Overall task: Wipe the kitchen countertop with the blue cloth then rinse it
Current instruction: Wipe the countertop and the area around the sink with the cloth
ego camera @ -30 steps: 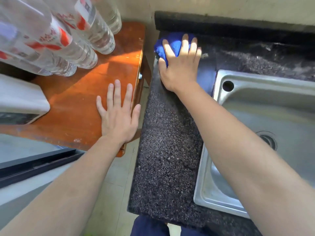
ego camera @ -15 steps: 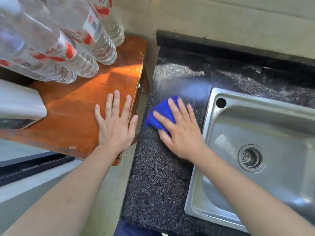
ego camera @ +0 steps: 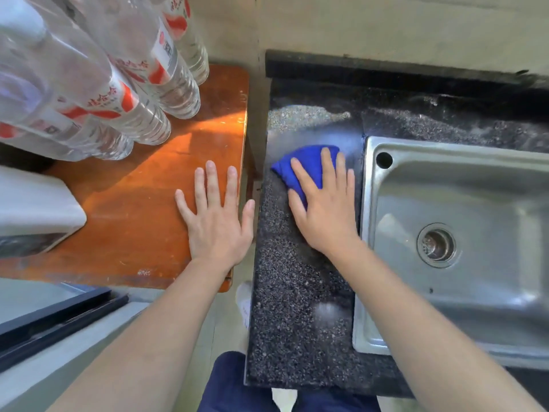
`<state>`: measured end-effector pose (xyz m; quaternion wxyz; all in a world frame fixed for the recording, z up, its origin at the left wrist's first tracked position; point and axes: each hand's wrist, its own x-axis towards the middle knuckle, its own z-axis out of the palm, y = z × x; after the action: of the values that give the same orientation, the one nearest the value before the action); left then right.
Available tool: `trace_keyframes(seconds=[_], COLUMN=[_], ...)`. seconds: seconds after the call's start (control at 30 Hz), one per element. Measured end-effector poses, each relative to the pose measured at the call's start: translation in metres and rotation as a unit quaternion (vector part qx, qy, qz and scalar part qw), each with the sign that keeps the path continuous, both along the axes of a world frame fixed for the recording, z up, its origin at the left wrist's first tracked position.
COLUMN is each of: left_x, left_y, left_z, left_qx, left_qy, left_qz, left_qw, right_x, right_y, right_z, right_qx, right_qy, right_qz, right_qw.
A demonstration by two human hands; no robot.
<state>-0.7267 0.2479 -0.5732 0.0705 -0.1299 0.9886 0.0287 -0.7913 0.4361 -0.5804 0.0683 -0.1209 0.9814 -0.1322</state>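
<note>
Right hand (ego camera: pixel 323 215), fingers straight, presses blue cloth (ego camera: pixel 306 162) onto granite surface (ego camera: pixel 297 292), far strip left of sink (ego camera: pixel 490 188). Left hand (ego camera: pixel 217 224) released, flat on wooden surface (ego camera: pixel 133 218). Wiping likely midway; rinse not yet done.

An orange-brown wooden desk (ego camera: pixel 148 203) fills the left-centre of the frame, its varnish worn pale along the near edge. A cluster of clear plastic water bottles (ego camera: pixel 139 93) with red-and-white labels stands on its far part, reaching into the upper left corner. A white box (ego camera: pixel 35 203) with a dark lower face sits on the desk at the left edge. A dark frame rail (ego camera: pixel 59 319) runs across the lower left. Pale floor tile (ego camera: pixel 227 328) shows at bottom centre, and a beige wall (ego camera: pixel 386 28) spans the top.
</note>
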Motion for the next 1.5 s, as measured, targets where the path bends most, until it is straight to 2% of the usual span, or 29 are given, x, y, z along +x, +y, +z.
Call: trace_keyframes(seconds=[0.2,0.33,0.47,0.6,0.7,0.8,0.9,1.0,1.1,1.23,1.4,1.5], left_x=[-0.001,-0.001,-0.003,-0.001,0.0,-0.001,-0.001,-0.001,-0.001,0.002,0.002,0.015], left_y=[0.0,-0.001,-0.001,-0.003,-0.005,-0.003,-0.002,-0.002,-0.002,-0.004,-0.008,0.003], left_z=[0.0,0.0,-0.002,-0.005,-0.004,-0.004,-0.002,-0.001,0.001,0.005,0.009,0.017], left_qx=[0.022,0.026,0.031,0.039,0.045,0.045,0.046,0.049,0.055,0.057,0.068,0.084], left_qy=[0.009,0.012,0.01,0.015,0.021,0.022,0.011,0.002,-0.006,-0.019,-0.061,-0.063], left_qz=[-0.006,-0.003,-0.007,-0.005,-0.007,-0.01,-0.007,-0.006,-0.012,-0.02,-0.04,-0.055], left_qw=[1.0,1.0,0.999,0.999,0.999,0.999,0.999,0.999,0.998,0.998,0.995,0.993], right_x=[0.132,0.169,0.114,0.023,0.002,0.056,0.156,0.24,0.276,0.261,0.18,0.146], right_y=[0.014,0.0,-0.004,-0.035,-0.055,-0.05,-0.032,-0.003,0.025,0.04,0.053,0.053], right_z=[0.008,0.011,0.009,0.005,0.005,0.003,0.004,0.01,0.013,0.02,0.022,0.031], right_qx=[0.007,0.007,-0.001,0.012,0.017,-0.008,-0.037,-0.017,0.004,0.017,0.046,0.06], right_qy=[-0.042,-0.052,-0.022,-0.006,-0.028,0.007,-0.019,-0.036,-0.049,-0.058,-0.05,-0.071], right_qz=[-0.022,0.012,0.04,-0.058,-0.11,-0.099,-0.059,0.011,0.06,0.114,0.006,0.008], right_qw=[0.999,0.999,0.999,0.998,0.993,0.995,0.997,0.999,0.997,0.992,0.998,0.996])
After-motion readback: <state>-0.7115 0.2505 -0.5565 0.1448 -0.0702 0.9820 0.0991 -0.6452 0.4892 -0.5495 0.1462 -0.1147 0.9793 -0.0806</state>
